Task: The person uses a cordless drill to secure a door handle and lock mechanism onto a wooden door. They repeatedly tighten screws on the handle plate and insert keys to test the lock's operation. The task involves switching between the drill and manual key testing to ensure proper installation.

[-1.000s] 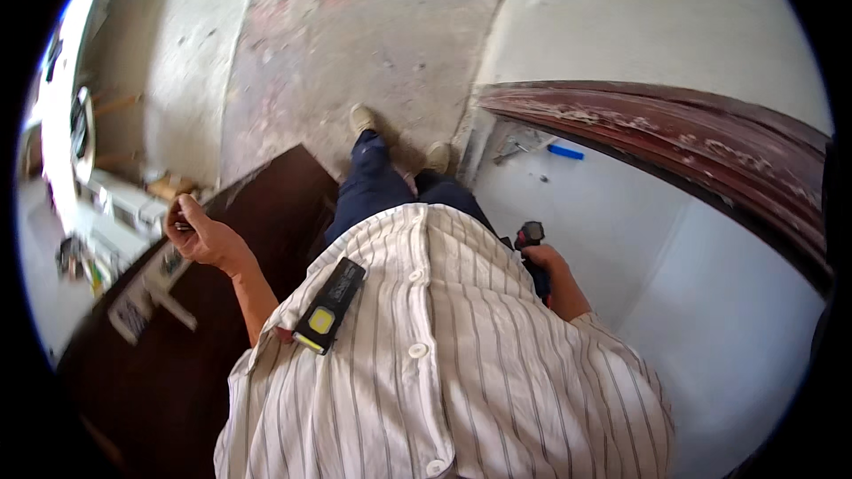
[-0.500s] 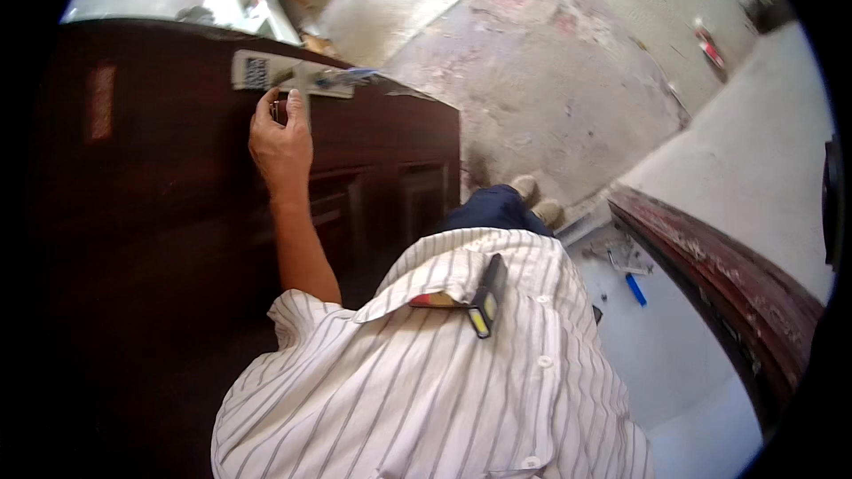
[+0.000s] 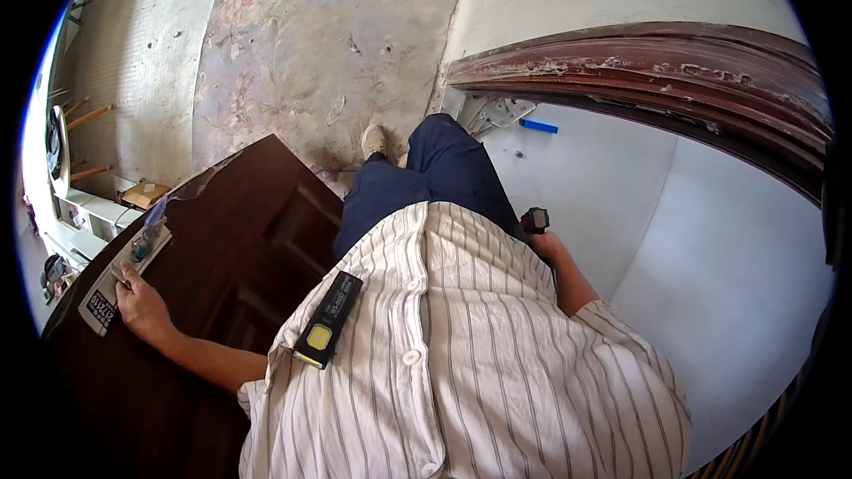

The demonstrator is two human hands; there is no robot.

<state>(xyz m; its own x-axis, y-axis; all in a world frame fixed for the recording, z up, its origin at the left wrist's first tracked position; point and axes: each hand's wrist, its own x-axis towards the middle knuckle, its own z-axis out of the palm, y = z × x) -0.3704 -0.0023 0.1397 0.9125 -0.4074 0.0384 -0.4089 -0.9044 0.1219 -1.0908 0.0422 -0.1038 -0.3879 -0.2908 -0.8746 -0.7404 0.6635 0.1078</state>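
My left hand is closed on the handle of a dark brown panelled door. The handle sits on a pale lock plate with a dark printed patch, and clear plastic wrap clings round the plate's far end. Low at my right side, my right hand holds a black blocky thing; the shirt hides part of this hand and I cannot make out the thing's kind. A black work light with a yellow lamp hangs at the chest of my striped shirt.
To the right runs a worn dark red door frame. Beyond its sill, a blue stick-like piece and metal pieces lie on the white floor. A faded floral floor covering spreads ahead. White furniture stands far left.
My view has swung to the right, so door and left hand now lie lower left. My right hand with the black thing has come into view. The left hand stays at the handle.
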